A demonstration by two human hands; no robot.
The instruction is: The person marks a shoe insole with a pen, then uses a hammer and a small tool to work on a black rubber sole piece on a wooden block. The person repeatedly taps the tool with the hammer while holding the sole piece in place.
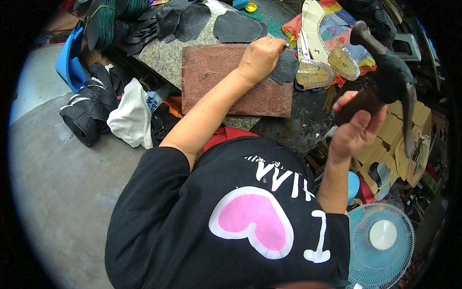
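Note:
My left hand (262, 58) is closed over the far right part of a reddish-brown board (211, 72). A small light-coloured tip shows at its fingers; what it belongs to is mostly hidden. Beside these fingers a black leather piece (287, 68) lies partly on the board, reaching its right edge. My right hand (358, 123) grips a hammer (391, 77) by its dark handle. The hammer is raised to the right of the board, close to the camera, its dark head apart from the leather and the left hand.
More black leather pieces (239, 26) lie beyond the board on a stone slab (161, 62). Cream pattern pieces (315, 73) rest at the right. Black bundles (86, 108) and a white cloth (131, 114) are at the left. A fan (382, 235) stands lower right, below cardboard (385, 139).

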